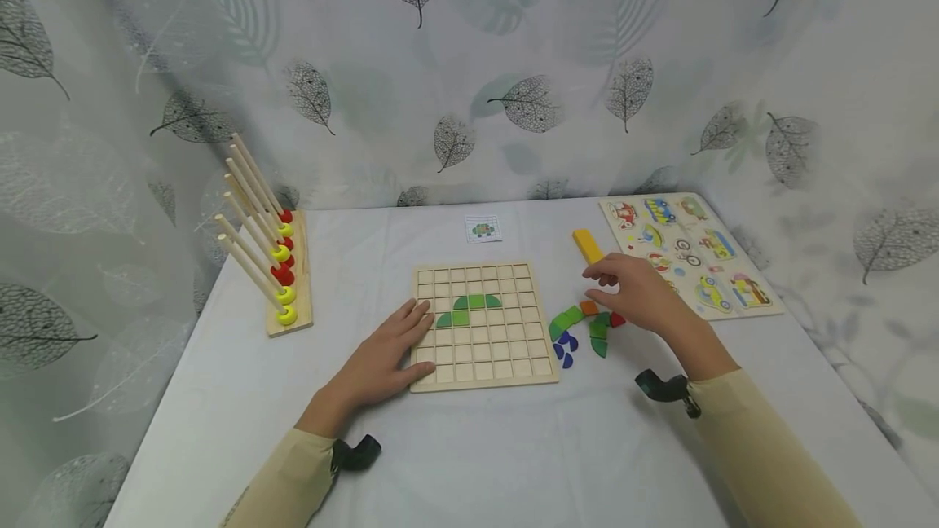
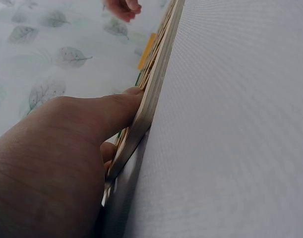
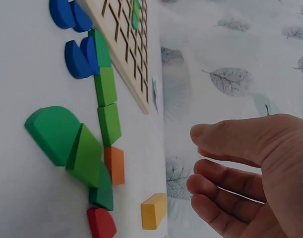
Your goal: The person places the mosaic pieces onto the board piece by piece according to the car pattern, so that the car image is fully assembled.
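Note:
A wooden grid board (image 1: pixel 480 385) lies mid-table, with several green pieces (image 1: pixel 460 319) set in its cells. My left hand (image 1: pixel 381 357) rests along its left edge, fingers straight and spread; in the left wrist view the thumb (image 2: pixel 116 110) touches the board's edge. My right hand (image 1: pixel 638 288) hovers right of the board, fingers loosely bent and nothing between them. Beneath and near it are loose green pieces (image 3: pixel 106 87), blue half-round pieces (image 3: pixel 78 60), an orange piece (image 3: pixel 115 165) and a red piece (image 3: pixel 100 223). A yellow block (image 1: pixel 587 246) lies just beyond its fingertips.
A small card with a coloured grid picture (image 1: pixel 483 228) lies behind the board. At the left stands a wooden peg rack (image 1: pixel 299 320) with red and yellow rings. A picture puzzle board (image 1: pixel 715 300) lies at the far right. A leaf-patterned curtain (image 1: pixel 381 104) hangs behind the table.

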